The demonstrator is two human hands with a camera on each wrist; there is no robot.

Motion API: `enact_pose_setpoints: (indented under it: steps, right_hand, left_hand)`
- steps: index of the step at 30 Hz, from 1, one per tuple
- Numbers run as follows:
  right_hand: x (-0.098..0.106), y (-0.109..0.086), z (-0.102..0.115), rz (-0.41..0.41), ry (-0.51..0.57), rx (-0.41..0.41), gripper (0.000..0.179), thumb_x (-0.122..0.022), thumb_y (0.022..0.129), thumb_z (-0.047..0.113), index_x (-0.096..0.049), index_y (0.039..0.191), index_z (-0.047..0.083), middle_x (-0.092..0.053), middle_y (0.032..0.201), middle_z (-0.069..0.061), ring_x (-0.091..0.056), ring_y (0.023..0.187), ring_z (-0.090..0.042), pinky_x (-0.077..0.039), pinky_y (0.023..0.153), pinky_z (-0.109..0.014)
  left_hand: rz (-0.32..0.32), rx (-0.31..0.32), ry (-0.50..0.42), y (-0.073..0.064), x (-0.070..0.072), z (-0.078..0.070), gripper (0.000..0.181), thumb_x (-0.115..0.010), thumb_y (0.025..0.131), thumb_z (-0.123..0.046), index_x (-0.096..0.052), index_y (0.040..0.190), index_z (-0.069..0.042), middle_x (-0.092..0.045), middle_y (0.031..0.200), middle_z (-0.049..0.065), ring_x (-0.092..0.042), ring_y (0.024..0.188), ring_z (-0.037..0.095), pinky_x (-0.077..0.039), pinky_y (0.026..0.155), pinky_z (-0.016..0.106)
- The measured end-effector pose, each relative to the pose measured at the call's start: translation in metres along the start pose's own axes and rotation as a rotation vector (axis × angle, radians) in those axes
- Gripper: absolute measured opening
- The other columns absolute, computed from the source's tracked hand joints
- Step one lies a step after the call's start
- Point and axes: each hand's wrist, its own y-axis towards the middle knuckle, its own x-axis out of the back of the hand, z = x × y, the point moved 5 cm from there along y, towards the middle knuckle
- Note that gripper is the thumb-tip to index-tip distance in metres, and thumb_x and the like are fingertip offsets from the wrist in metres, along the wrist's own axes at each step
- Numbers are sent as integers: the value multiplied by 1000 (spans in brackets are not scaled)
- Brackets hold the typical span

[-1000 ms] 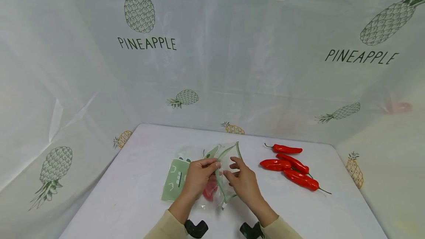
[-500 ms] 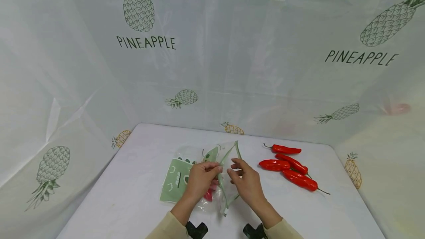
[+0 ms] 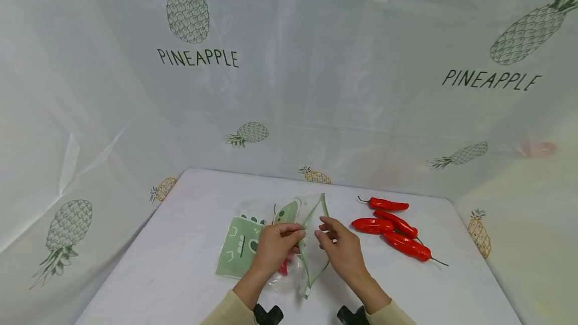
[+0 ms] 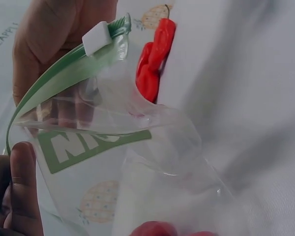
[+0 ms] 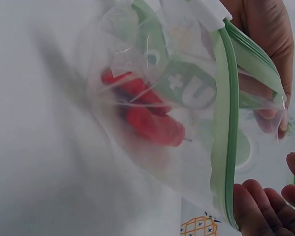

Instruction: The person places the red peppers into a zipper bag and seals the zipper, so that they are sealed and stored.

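in the head view, the left hand pinches one side of the clear zip bag over the table, in front of the person; the right hand has its fingers at the opposite rim, and i cannot tell whether they pinch it or only rest there; if they only rest, that side could slip away and the mouth sag together; too hard a tug might tip the bag and shift the red pieces showing through it; loose red peppers lie apart to the right;
in the left wrist view, the film looks thin, glossy and creased, with a green rim, a white slider and a green label;
in the right wrist view, the mouth gapes between green strips; the walls look limp and cloudy, likely to fold inward if let go.
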Motion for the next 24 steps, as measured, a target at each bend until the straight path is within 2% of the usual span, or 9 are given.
enact_pose_setpoints:
  steps: [9, 14, 19, 24]
  right_hand:
    - [27, 1, -8, -82, -67, 40, 34, -78, 97, 13, -72, 130, 7, -78, 105, -4, -75, 83, -12, -61, 73, -18]
    - [46, 4, -21, -119, -127, 51, 35, -78, 97, 14, -72, 131, 8, -78, 105, -5, -75, 83, -14, -59, 73, -16]
    - [63, 6, -35, -123, -189, 23, 39, -78, 97, 18, -69, 134, 8, -78, 108, -6, -75, 85, -17, -58, 75, -15]
    - [76, 7, -46, -120, -254, 10, 41, -79, 96, 19, -69, 134, 8, -78, 113, -7, -75, 96, -23, -60, 77, -20]
  left_hand:
    - [-21, 23, -17, -1, 0, 3, 20, -80, 95, -19, -81, 109, -5, -77, 82, 5, -70, 60, 13, -60, 51, 32]
    - [-17, 19, -24, 0, 0, 3, 20, -79, 95, -19, -81, 109, -4, -77, 83, 5, -70, 59, 13, -62, 52, 39]
    - [-13, 5, -21, -1, 0, 3, 20, -79, 95, -18, -81, 108, -4, -77, 84, 5, -69, 59, 13, -63, 54, 43]
    - [-9, 7, -19, -1, 0, 2, 21, -79, 96, -18, -80, 109, -3, -77, 84, 6, -69, 59, 13, -64, 56, 45]
